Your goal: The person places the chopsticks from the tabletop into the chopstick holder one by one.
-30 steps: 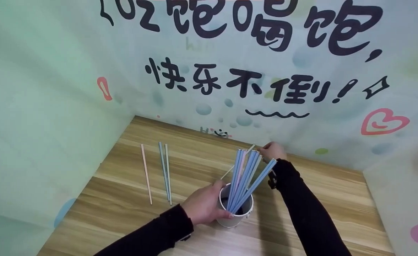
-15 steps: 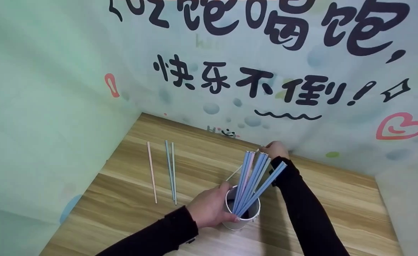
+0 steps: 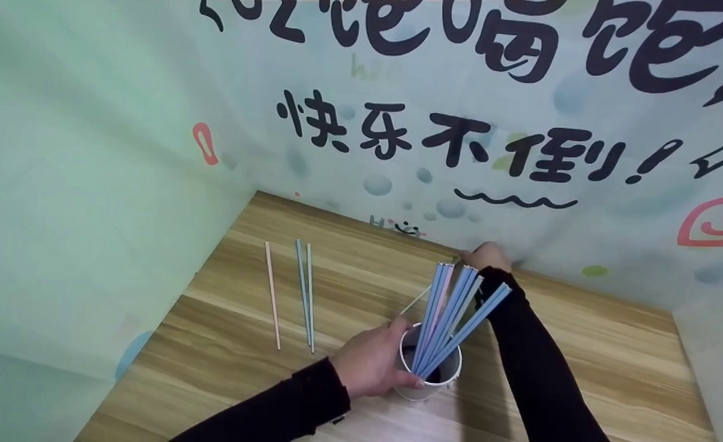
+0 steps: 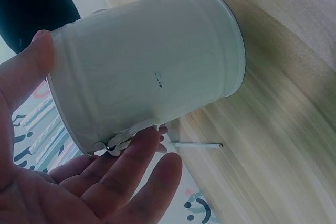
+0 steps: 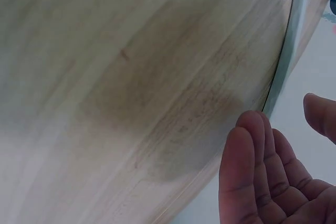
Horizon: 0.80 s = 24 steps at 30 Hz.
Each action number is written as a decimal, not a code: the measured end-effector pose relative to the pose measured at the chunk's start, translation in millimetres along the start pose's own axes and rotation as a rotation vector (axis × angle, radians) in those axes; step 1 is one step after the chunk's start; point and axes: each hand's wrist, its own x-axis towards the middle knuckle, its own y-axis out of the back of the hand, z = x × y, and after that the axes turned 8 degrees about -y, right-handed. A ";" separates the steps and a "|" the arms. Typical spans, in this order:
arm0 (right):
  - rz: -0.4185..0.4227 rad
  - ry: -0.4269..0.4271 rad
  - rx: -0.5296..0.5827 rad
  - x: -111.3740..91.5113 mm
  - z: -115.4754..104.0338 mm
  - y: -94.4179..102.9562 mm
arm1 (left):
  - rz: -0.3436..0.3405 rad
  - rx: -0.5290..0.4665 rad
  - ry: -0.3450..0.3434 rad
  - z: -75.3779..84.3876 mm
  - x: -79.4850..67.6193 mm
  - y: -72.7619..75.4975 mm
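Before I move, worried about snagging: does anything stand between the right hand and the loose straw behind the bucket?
Nothing visible does: in the right wrist view, the loose straw runs up to the right hand.

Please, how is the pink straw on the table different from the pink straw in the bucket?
The loose pink straw lies flat on the table; the other pink straw stands tilted in the bucket. The loose pink straw lies apart from other straws, whereas the other pink straw is bunched with blue straws. Both look slim and straight.

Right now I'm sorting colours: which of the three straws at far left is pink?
The leftmost straw, lying apart; the blue straw and pale green straw lie close together.
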 end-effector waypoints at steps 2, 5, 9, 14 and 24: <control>0.000 -0.009 -0.005 2.4 -0.3 -1.0 | -0.001 0.001 -0.005 0.0 0.2 -0.2; -0.008 -0.020 -0.004 6.3 0.1 -3.7 | -0.001 0.005 -0.010 -0.3 0.4 -0.1; -0.026 -0.033 -0.004 12.0 2.2 -8.7 | -0.004 0.006 -0.003 -1.0 0.5 -0.5; -0.010 -0.023 -0.020 16.0 9.4 -11.6 | -0.004 0.017 -0.001 0.3 0.8 -2.0; -0.007 0.013 -0.002 16.6 12.6 -13.2 | -0.003 0.010 0.012 -2.9 -1.8 -1.7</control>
